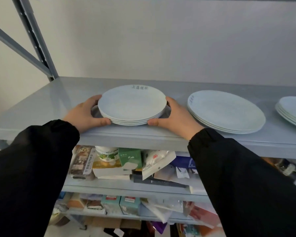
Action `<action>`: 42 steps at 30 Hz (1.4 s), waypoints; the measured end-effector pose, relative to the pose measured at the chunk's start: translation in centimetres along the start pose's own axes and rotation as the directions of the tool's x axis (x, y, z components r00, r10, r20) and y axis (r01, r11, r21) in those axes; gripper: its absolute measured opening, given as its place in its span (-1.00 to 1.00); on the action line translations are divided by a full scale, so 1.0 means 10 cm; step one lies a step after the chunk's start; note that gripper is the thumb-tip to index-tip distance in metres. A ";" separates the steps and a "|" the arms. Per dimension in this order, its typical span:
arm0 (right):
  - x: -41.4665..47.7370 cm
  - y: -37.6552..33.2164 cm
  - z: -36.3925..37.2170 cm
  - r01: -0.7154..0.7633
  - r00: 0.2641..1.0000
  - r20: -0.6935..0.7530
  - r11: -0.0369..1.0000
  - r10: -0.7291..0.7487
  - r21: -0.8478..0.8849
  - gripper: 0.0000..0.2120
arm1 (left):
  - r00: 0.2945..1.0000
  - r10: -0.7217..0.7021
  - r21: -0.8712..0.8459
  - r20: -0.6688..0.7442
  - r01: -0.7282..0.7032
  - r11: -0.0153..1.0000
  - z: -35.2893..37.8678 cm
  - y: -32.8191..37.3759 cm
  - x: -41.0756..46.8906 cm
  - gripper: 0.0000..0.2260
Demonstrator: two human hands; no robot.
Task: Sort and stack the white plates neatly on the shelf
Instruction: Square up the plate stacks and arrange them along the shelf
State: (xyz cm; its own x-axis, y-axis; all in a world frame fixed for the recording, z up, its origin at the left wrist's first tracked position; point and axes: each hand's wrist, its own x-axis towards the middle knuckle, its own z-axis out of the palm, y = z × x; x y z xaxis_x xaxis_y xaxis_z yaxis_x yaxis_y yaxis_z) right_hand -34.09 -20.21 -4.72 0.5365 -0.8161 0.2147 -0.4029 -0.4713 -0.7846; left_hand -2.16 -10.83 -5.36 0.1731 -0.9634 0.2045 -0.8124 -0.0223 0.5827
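Black-sleeved, the left hand (85,113) curls around the small plate stack (132,103) at its 9 o'clock rim, and the right hand (174,117) clasps it at 3 o'clock, near the front edge of the grey shelf (41,106). Toward 3 o'clock sit a wider plate stack (225,112) and a third stack (292,108).
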 end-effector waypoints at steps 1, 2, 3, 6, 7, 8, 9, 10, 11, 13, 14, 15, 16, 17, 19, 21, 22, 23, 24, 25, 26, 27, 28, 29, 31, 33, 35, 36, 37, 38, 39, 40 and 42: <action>-0.01 0.02 -0.01 -0.003 1.000 0.004 1.000 0.003 -0.014 -0.19 | 1.000 0.005 0.001 0.003 -0.005 1.000 0.00 0.00 0.01 0.04; -0.03 0.02 -0.02 -0.002 1.000 0.006 1.000 0.002 -0.028 -0.20 | 1.000 0.012 -0.001 0.007 -0.012 1.000 0.00 0.00 0.01 0.01; -0.04 0.04 -0.02 -0.001 1.000 0.002 0.999 0.001 -0.041 -0.18 | 1.000 0.021 -0.007 0.009 -0.021 1.000 0.01 0.02 0.01 -0.04; -0.07 0.01 0.00 -0.014 1.000 -0.011 0.999 0.014 -0.050 -0.11 | 0.999 0.049 -0.032 0.018 -0.048 0.998 0.01 0.02 0.02 -0.12; -0.07 0.01 0.00 -0.015 1.000 -0.015 0.999 0.014 -0.040 -0.12 | 0.999 0.050 -0.036 0.018 -0.049 0.998 0.01 0.00 0.02 -0.06; -0.07 0.00 0.00 -0.017 1.000 -0.015 0.999 0.016 -0.030 -0.13 | 0.999 0.045 -0.038 0.018 -0.044 0.998 0.00 -0.02 0.03 0.00; -0.07 0.00 0.01 -0.024 1.000 -0.016 0.999 0.024 -0.028 -0.15 | 0.999 0.031 -0.038 0.020 -0.030 0.999 -0.01 -0.05 0.03 0.04; -0.07 -0.01 0.01 -0.033 0.999 -0.020 0.999 0.032 -0.033 -0.16 | 1.000 0.019 -0.038 0.021 -0.019 0.999 -0.01 -0.08 0.04 0.07; -0.06 0.00 0.02 -0.044 0.999 -0.027 0.998 0.043 -0.043 -0.15 | 1.000 0.009 -0.039 0.023 -0.008 0.999 -0.01 -0.10 0.04 0.09; -0.05 0.01 0.04 -0.061 0.997 -0.052 0.995 0.058 -0.074 -0.09 | 1.000 -0.003 -0.055 0.027 0.004 0.998 0.00 -0.11 0.03 0.12; -0.05 0.01 0.04 -0.071 0.996 -0.061 0.993 0.066 -0.089 -0.08 | 1.000 0.001 -0.066 0.030 0.001 0.998 0.00 -0.09 0.02 0.13; -0.05 0.02 0.05 -0.079 0.995 -0.070 0.992 0.072 -0.097 -0.08 | 0.999 0.013 -0.074 0.035 -0.010 0.997 0.00 -0.07 0.02 0.14; -0.06 0.03 0.05 -0.083 0.994 -0.078 0.992 0.075 -0.098 -0.08 | 0.999 0.036 -0.078 0.040 -0.033 0.996 0.01 -0.05 0.02 0.14; -0.06 0.03 0.06 -0.083 0.994 -0.084 0.992 0.075 -0.098 -0.08 | 0.997 0.059 -0.076 0.046 -0.055 0.996 0.01 -0.03 0.02 0.13; -0.07 0.03 0.06 -0.077 0.993 -0.095 0.992 0.068 -0.096 -0.09 | 0.996 0.077 -0.076 0.053 -0.073 0.994 -0.01 -0.03 0.00 0.11; -0.07 0.02 0.06 -0.068 0.994 -0.091 0.994 0.060 -0.087 -0.12 | 0.997 0.057 -0.080 0.049 -0.053 0.995 -0.03 -0.06 -0.02 0.10; -0.07 0.01 0.06 -0.064 0.995 -0.087 0.994 0.056 -0.084 -0.14 | 0.998 0.044 -0.080 0.047 -0.040 0.996 -0.04 -0.08 -0.03 0.10; -0.07 0.00 0.05 -0.060 0.995 -0.082 0.995 0.053 -0.085 -0.17 | 0.998 0.036 -0.079 0.042 -0.032 0.996 -0.04 -0.08 -0.04 0.09; -0.07 -0.01 0.05 -0.055 0.996 -0.074 0.995 0.049 -0.085 -0.18 | 0.999 0.035 -0.079 0.038 -0.032 0.996 -0.04 -0.08 -0.05 0.08; -0.08 -0.02 0.04 -0.053 0.996 -0.069 0.995 0.048 -0.084 -0.18 | 0.998 0.045 -0.085 0.038 -0.041 0.996 -0.04 -0.06 -0.05 0.06; -0.08 -0.02 0.04 -0.052 0.997 -0.066 0.995 0.047 -0.079 -0.18 | 0.997 0.065 -0.096 0.039 -0.061 0.994 -0.04 -0.02 -0.06 0.04; -0.08 -0.02 0.04 -0.053 0.997 -0.063 0.996 0.048 -0.075 -0.17 | 0.995 0.086 -0.111 0.042 -0.081 0.991 -0.05 0.01 -0.07 0.00; -0.08 -0.02 0.03 -0.054 0.997 -0.059 0.996 0.050 -0.073 -0.17 | 0.994 0.105 -0.123 0.043 -0.098 0.987 -0.05 0.05 -0.09 -0.04; -0.08 -0.02 0.03 -0.055 0.997 -0.054 0.996 0.051 -0.076 -0.16 | 0.993 0.113 -0.134 0.041 -0.106 0.985 -0.05 0.08 -0.10 -0.06; -0.08 -0.02 0.03 -0.048 0.998 -0.047 0.996 0.044 -0.081 -0.15 | 0.994 0.105 -0.129 0.025 -0.101 0.986 -0.03 0.10 -0.11 -0.10; -0.08 0.00 0.03 -0.040 0.998 -0.041 0.996 0.037 -0.078 -0.14 | 0.996 0.093 -0.115 0.011 -0.091 0.989 -0.01 0.10 -0.11 -0.15; -0.08 0.00 0.03 -0.035 0.999 -0.039 0.997 0.033 -0.066 -0.14 | 0.996 0.086 -0.117 0.011 -0.084 0.990 -0.02 0.09 -0.10 -0.16; -0.08 0.01 0.03 -0.032 0.999 -0.038 0.998 0.030 -0.054 -0.13 | 0.996 0.085 -0.117 0.019 -0.082 0.990 -0.02 0.09 -0.10 -0.15; -0.07 0.01 0.03 -0.031 0.999 -0.040 0.998 0.029 -0.047 -0.13 | 0.996 0.080 -0.119 0.027 -0.077 0.990 -0.03 0.07 -0.08 -0.14; -0.07 0.02 0.03 -0.028 0.999 -0.043 0.999 0.026 -0.042 -0.13 | 0.997 0.072 -0.115 0.032 -0.068 0.991 -0.03 0.07 -0.08 -0.13; -0.07 0.01 0.03 -0.025 0.999 -0.042 0.999 0.024 -0.040 -0.14 | 0.997 0.063 -0.112 0.035 -0.059 0.992 -0.03 0.07 -0.08 -0.13; -0.07 -0.01 0.02 -0.024 0.999 -0.041 0.999 0.022 -0.040 -0.14 | 0.998 0.057 -0.107 0.034 -0.053 0.993 -0.04 0.07 -0.08 -0.12; -0.07 -0.01 0.03 -0.031 0.998 -0.049 0.999 0.029 -0.036 -0.14 | 0.997 0.063 -0.103 0.033 -0.059 0.993 -0.04 0.08 -0.09 -0.13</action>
State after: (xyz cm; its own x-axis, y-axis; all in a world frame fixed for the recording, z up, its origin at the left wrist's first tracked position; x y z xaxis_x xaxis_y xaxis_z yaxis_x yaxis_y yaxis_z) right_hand -34.23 -19.49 -5.00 0.4878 -0.8449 0.2196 -0.4458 -0.4574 -0.7694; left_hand -2.71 -9.87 -4.76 0.1027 -0.9713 0.2145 -0.7596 0.0626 0.6474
